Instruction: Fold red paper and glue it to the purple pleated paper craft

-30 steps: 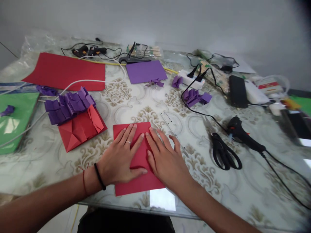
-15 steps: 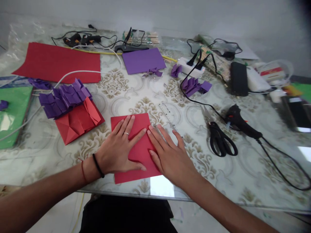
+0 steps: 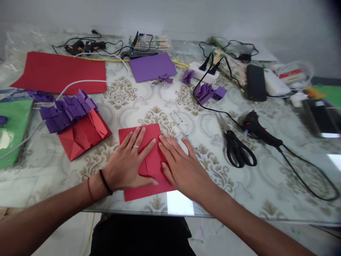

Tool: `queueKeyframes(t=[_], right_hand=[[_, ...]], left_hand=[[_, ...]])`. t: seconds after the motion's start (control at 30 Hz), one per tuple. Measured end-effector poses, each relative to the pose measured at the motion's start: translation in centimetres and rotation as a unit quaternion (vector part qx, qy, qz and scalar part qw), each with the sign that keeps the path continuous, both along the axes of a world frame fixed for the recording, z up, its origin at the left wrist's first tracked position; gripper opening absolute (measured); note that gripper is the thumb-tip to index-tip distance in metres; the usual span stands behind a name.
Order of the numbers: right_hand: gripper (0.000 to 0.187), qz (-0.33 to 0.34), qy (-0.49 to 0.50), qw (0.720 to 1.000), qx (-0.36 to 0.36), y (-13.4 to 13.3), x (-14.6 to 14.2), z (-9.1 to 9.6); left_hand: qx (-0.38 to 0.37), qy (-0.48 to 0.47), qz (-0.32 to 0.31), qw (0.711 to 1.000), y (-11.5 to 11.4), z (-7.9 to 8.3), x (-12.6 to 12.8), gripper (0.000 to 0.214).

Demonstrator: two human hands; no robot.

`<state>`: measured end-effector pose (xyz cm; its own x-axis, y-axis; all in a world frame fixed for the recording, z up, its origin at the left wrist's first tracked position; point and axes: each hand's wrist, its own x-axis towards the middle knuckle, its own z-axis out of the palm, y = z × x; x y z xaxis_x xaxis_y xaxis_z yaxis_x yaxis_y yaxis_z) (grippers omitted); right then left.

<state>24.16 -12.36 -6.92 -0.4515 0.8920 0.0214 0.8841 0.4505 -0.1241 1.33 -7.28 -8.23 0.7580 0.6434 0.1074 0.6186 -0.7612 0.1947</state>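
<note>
A red paper square (image 3: 150, 161) lies near the front edge of the glass table (image 3: 266, 192). My left hand (image 3: 128, 163) lies flat on its left half, fingers spread, a ring on one finger. My right hand (image 3: 182, 167) rests flat on its right half, fingers stretched out past the paper's right edge. Both hands press the sheet down, and a fold line shows between them. A clear ruler (image 3: 183, 132) lies just beyond my right fingertips.
Folded red paper (image 3: 82, 137) and pleated purple paper (image 3: 66, 111) sit to the left, with a green sheet (image 3: 12, 129) further left. Black scissors (image 3: 238, 151) and a glue gun (image 3: 259, 131) with its cord lie right. Red (image 3: 60, 73) and purple (image 3: 152, 66) sheets, cables and a power strip (image 3: 204, 73) fill the back.
Both hands stay flat on the red square; the left fingers have spread a little. The view has shifted, so everything sits slightly higher and further left in the picture.
</note>
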Motion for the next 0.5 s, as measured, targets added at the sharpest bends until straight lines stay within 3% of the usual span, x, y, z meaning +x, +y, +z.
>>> queueKeyframes(t=[0.17, 0.3, 0.5], right_hand=[[0.057, 0.031, 0.008, 0.999, 0.004, -0.3, 0.1, -0.1], [0.058, 0.080, 0.018, 0.997, -0.004, -1.5, 0.4, -0.3], [0.066, 0.100, 0.026, 0.995, -0.015, -2.8, 0.5, -0.2]], left_hand=[[-0.003, 0.025, -0.003, 1.000, 0.0, 0.4, -0.1, 0.080], [0.006, 0.037, -0.017, 0.999, 0.1, 0.5, -0.2, 0.072], [0.009, 0.040, -0.025, 0.999, 0.3, 0.3, -0.2, 0.068]])
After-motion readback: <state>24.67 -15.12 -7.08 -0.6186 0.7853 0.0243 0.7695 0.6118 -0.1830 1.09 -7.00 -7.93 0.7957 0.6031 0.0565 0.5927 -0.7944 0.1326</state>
